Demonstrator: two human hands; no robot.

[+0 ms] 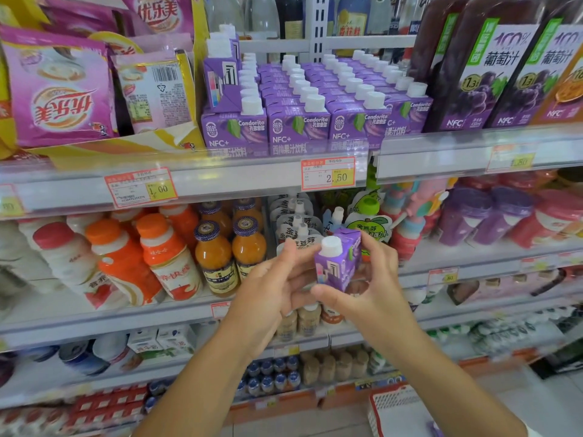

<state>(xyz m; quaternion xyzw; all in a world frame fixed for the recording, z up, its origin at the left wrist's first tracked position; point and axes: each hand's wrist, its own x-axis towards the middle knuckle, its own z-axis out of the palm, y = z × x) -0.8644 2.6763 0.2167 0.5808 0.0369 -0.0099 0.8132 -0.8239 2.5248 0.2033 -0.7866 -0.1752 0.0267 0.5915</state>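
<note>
A small purple juice carton [339, 263] with a white screw cap is held in front of the middle shelf. My left hand [274, 285] grips it from the left, fingers curled round its side. My right hand [369, 285] holds it from the right, thumb under its lower corner and fingers behind it. Rows of the same purple cartons [303, 102] fill the upper shelf, with one more carton [220, 77] stacked on top at the left end.
Pink snack bags [63, 93] stand at upper left, dark grape juice bottles [492, 77] at upper right. Orange and white drink bottles [164, 253] crowd the middle shelf. A red and white basket [397, 411] sits on the floor at lower right.
</note>
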